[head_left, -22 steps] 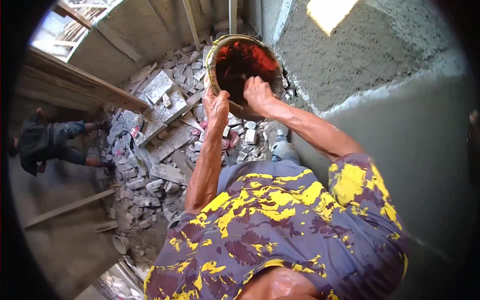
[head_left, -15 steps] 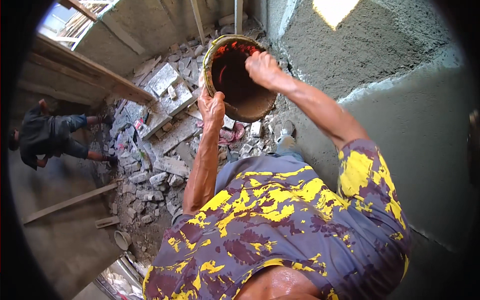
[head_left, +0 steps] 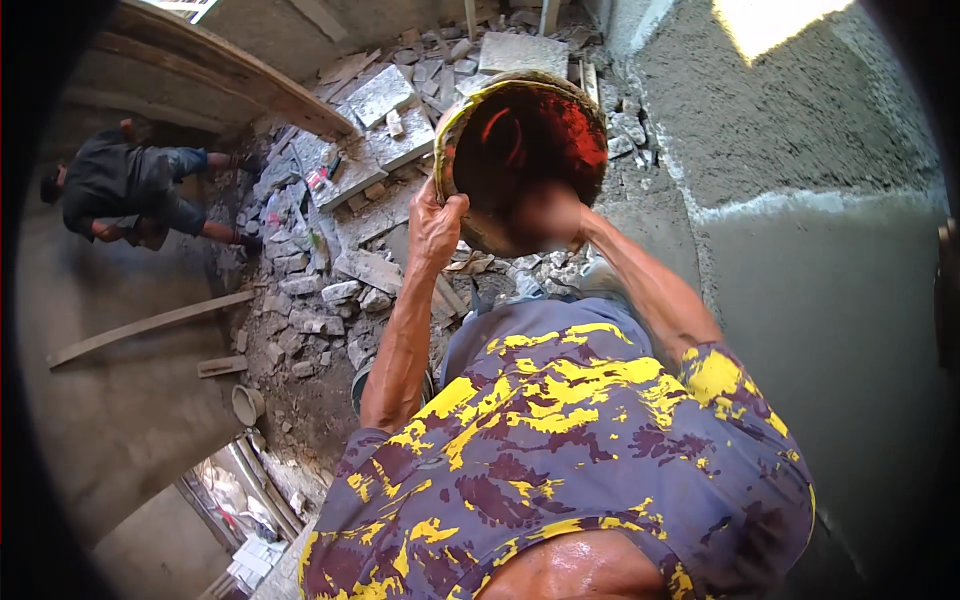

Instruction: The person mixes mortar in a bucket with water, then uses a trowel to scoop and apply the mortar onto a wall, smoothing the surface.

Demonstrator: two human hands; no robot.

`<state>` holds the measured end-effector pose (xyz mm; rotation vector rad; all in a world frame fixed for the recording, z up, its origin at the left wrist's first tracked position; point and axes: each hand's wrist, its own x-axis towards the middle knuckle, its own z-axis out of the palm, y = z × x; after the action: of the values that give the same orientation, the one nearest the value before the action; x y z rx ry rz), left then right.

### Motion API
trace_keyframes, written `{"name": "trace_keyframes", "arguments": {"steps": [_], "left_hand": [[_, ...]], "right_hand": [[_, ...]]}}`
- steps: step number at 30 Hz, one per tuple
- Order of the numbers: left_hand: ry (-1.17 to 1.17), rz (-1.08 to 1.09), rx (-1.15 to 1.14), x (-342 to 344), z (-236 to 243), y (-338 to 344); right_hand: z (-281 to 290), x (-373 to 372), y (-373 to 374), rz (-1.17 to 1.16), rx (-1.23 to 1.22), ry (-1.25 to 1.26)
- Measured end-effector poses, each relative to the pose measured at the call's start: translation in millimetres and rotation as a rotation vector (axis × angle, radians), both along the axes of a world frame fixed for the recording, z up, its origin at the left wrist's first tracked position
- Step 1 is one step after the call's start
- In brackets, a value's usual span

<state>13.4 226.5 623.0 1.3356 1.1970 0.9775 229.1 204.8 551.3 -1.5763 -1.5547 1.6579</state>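
Observation:
A round bucket with a mortar-crusted, yellowish rim is tipped so that its mouth faces me. Its inside is dark, with reddish light glowing on the far right wall. My left hand grips the bucket's left rim, thumb on the near side. Down inside the mouth, at the lower right, is my right hand, smeared by motion. Whether its fingers hold anything cannot be seen.
Broken concrete and brick rubble covers the ground ahead and left. A wooden beam slants across the upper left. At far left a person bends over. A plastered wall rises on the right. A small bucket lies lower left.
My right hand has dropped from the bucket's upper right rim area down into its mouth. The bucket has shifted slightly right in view, still in my left hand.

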Motion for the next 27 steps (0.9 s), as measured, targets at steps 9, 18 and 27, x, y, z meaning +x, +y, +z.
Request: {"name": "trace_keyframes", "arguments": {"steps": [9,18,27], "left_hand": [[-0.166,0.439,-0.145,-27.3,-21.8,-12.6],[-0.406,0.686,-0.158,-128.0,-30.7,-58.8],[-0.256,0.738,-0.208,-75.2,-23.2,-49.1]], "right_hand": [[24.9,4.6,19.8,0.069,0.440,-0.208],[134.7,12.7,41.0,0.318,0.059,0.301],[265.6,331.2,-18.4,-1.053,0.772,0.191]]}}
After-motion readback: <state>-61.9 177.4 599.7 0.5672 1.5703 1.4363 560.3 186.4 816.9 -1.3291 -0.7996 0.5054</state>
